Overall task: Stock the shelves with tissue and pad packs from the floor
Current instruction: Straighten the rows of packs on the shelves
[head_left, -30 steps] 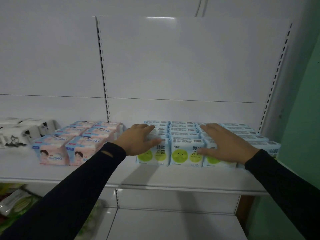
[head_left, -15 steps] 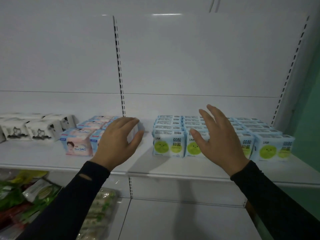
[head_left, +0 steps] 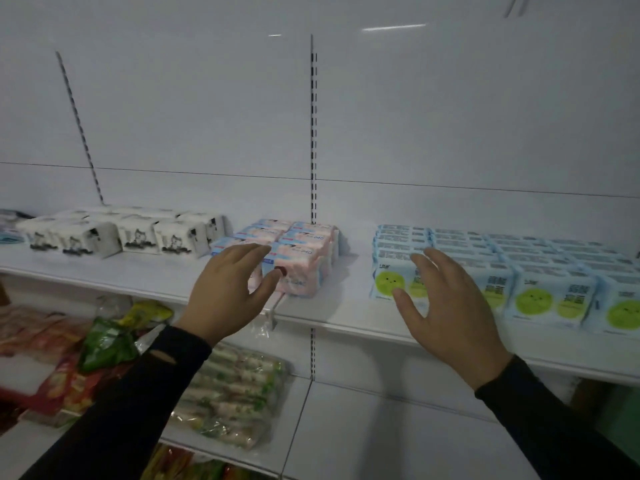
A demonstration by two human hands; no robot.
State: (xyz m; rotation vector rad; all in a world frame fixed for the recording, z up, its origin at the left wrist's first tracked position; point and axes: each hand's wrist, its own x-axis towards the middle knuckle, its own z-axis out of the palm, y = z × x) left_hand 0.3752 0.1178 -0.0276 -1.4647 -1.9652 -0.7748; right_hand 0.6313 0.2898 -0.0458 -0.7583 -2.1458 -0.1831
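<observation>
Both hands, left (head_left: 227, 292) and right (head_left: 450, 311), hover spread and empty before the shelf (head_left: 346, 306) where pink pad packs (head_left: 298, 258) and blue tissue packs (head_left: 519, 271) sit in rows.

I've got a single view here, the head camera, worn on the person and looking forward and slightly down from about chest height at the white shelf (head_left: 332, 318). It sits close, an arm's reach off, with both sleeves running in from the bottom corners. The left hand (head_left: 227, 292) and right hand (head_left: 450, 313) hang mid-frame. The wide lens bends the back panel (head_left: 450, 116) and its slotted upright (head_left: 313, 133). To the near left the lower shelf (head_left: 301, 424) shows. No second view shares this scene.
</observation>
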